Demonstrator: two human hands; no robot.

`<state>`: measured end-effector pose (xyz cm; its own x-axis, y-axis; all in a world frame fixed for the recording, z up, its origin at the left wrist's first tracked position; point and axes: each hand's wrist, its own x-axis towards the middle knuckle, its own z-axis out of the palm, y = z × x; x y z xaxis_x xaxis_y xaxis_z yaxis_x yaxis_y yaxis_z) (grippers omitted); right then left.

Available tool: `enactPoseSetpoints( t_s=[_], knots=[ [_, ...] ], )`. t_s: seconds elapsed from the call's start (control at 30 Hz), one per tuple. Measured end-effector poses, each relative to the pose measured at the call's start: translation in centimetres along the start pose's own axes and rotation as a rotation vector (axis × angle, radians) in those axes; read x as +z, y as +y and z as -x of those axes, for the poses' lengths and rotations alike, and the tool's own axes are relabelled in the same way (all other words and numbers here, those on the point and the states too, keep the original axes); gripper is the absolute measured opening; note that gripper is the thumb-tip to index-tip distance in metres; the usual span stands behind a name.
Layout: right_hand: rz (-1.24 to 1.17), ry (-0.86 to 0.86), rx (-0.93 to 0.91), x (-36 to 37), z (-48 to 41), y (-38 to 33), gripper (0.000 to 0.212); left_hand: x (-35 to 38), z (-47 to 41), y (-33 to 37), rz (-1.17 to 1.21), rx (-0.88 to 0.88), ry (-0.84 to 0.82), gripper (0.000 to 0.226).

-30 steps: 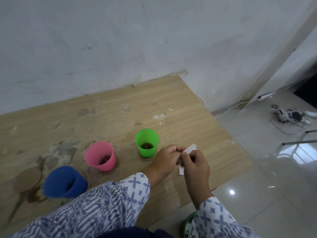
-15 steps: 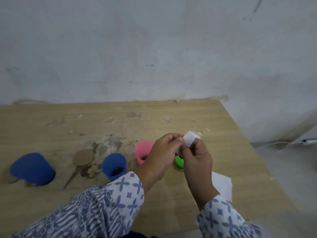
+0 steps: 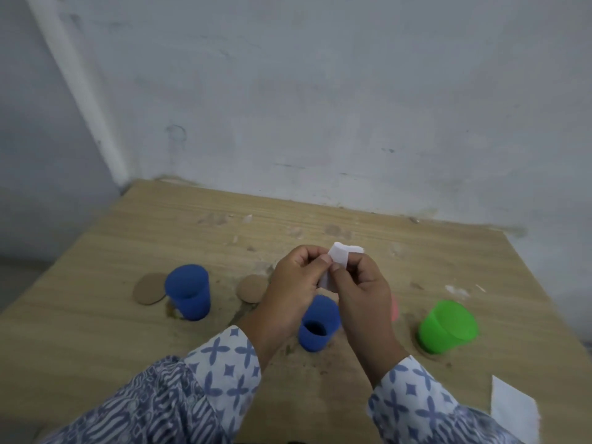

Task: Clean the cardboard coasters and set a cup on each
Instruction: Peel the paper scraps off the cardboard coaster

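My left hand [image 3: 294, 283] and my right hand [image 3: 358, 290] meet above the table, both pinching a small white tissue [image 3: 341, 256]. Beneath them stands an upright blue cup [image 3: 317, 328]. A second blue cup [image 3: 189, 291] stands to the left, next to a bare round cardboard coaster [image 3: 150, 288]. Another bare coaster [image 3: 253, 288] lies just left of my left hand. A green cup [image 3: 447, 326] stands at the right. A pink cup [image 3: 394, 308] is almost hidden behind my right hand.
The wooden table [image 3: 96, 331] is stained and gritty around the cups. A white tissue sheet [image 3: 512, 408] lies at the front right edge. A grey wall [image 3: 320, 107] closes off the table's far side, and its left edge drops to the floor.
The view has swung left, so the cups now spread across the frame and both bare coasters show. My hands stay together on the small tissue, which is more crumpled.
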<state>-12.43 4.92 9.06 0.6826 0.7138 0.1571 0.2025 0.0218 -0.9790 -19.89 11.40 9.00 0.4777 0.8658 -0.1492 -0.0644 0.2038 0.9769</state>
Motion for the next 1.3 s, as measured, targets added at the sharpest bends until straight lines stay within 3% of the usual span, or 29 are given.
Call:
enactPoseSetpoints(
  t_s=[0.2,0.37,0.67,0.8,0.97,1.07,1.13,1.3],
  knots=[
    [0.103,-0.016,-0.001,7.5,0.8,0.0,0.003,-7.6,-0.9,0.1,-0.001,-0.026,0.004,0.011],
    [0.205,-0.056,0.119,12.0,1.2,1.0,0.011,-12.2,-2.3,-1.1,-0.048,-0.090,-0.036,0.012],
    [0.491,0.028,0.265,14.1,3.1,6.4,0.011,-14.3,-2.9,-6.1,-0.218,-0.223,-0.205,0.017],
    [0.600,0.020,0.248,14.0,3.9,9.0,0.016,-14.8,-3.1,-8.3,-0.431,-0.222,-0.305,0.024],
    [0.886,-0.099,0.209,13.7,4.0,11.6,0.019,-16.2,-3.4,-10.3,-0.797,0.044,-0.438,0.039],
    [1.029,-0.238,0.228,13.9,4.4,12.7,0.028,-16.5,-3.9,-11.4,-1.003,0.092,-0.503,0.054],
    [1.022,-0.321,0.223,13.9,5.1,13.3,0.031,-16.5,-4.3,-11.8,-1.084,0.075,-0.549,0.059],
    [0.992,-0.310,0.242,13.9,4.9,14.1,0.027,-17.0,-5.3,-13.2,-1.223,0.034,-0.552,0.062]
  ],
)
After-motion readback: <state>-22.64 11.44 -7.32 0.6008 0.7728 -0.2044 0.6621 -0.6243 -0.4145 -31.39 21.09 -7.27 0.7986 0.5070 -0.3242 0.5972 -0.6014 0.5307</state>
